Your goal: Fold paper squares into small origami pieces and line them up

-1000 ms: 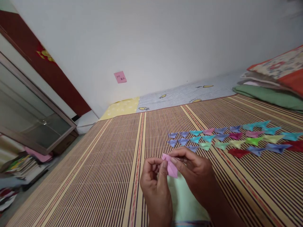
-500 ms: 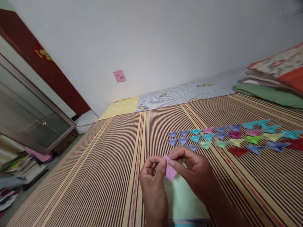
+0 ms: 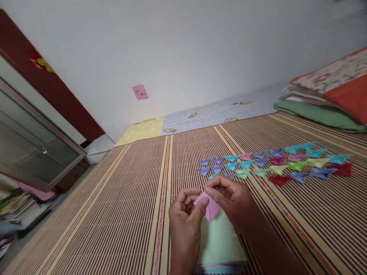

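Note:
A small pink sheet of folded paper [image 3: 211,211] with a crease down its middle is held up between both hands. My left hand [image 3: 186,221] pinches its left side, thumb laid over the front. At its top corner, my right hand [image 3: 229,194] grips it between thumb and fingers. Below the hands lies a stack of paper [image 3: 220,244], pale green on top with coloured edges at the front. Beyond my right hand, several folded paper shapes [image 3: 260,162] in blue, pink, green, yellow and red stand in rows.
A striped bamboo mat [image 3: 129,202] covers the bed. Folded bedding and a pillow [image 3: 329,91] are piled at the back right. A pink note [image 3: 140,92] is stuck on the wall. To the left stand a glass-doored cabinet [image 3: 37,141] and a pile of books [image 3: 17,202].
The pink paper now shows a wider face, its lower part spread out to the right. The left thumb has shifted onto its front. The whole view has swung slightly right.

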`<action>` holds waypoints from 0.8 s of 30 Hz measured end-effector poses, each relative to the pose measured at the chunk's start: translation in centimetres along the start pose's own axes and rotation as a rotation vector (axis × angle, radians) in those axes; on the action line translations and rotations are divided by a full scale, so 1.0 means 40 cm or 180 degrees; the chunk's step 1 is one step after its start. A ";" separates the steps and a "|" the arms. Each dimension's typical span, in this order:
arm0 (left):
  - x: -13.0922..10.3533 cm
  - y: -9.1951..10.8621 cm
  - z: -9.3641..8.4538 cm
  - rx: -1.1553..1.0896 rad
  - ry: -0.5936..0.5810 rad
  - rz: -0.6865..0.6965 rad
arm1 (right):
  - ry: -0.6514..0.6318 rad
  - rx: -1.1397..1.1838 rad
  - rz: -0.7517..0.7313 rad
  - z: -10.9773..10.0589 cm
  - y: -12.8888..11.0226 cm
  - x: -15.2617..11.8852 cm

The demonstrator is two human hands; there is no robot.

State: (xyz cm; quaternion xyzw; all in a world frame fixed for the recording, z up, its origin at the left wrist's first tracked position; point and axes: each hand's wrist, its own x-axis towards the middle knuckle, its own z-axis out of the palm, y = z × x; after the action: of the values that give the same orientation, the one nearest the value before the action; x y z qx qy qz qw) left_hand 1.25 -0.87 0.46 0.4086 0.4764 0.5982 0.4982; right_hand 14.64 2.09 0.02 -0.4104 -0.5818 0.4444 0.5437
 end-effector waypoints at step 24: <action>0.044 0.002 -0.072 -0.0918 -0.0086 -0.0595 | -0.1166 -0.1298 -0.1494 -0.002 -0.037 -0.019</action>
State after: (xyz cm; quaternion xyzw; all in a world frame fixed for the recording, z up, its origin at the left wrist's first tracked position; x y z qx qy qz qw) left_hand -1.86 0.37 -0.03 0.2948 0.4149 0.6058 0.6115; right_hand 14.78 0.98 1.23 -0.2792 -0.8246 0.2484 0.4247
